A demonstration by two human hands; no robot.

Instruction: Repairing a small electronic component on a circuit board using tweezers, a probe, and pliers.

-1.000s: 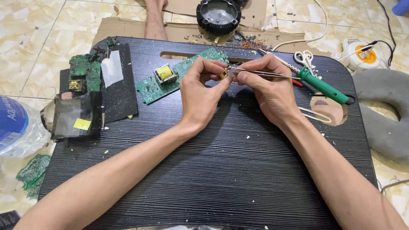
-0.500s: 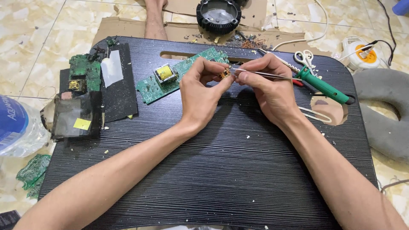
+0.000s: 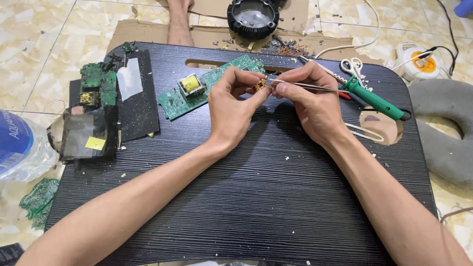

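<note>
My left hand (image 3: 231,106) pinches a small brown-yellow electronic part (image 3: 259,85) between thumb and fingers above the black lap table (image 3: 236,197). My right hand (image 3: 313,101) grips metal tweezers (image 3: 308,86) whose tips touch that part. A green circuit board (image 3: 212,86) with a yellow transformer (image 3: 191,84) lies just behind and to the left of my left hand.
A green-handled soldering iron (image 3: 377,101) and scissors (image 3: 351,66) lie at the right of the table. Dark boards and black sheets (image 3: 98,108) sit at the left. A plastic bottle (image 3: 19,143), a round black dish (image 3: 252,17), a power socket (image 3: 419,61) and a grey cushion (image 3: 443,123) surround the table.
</note>
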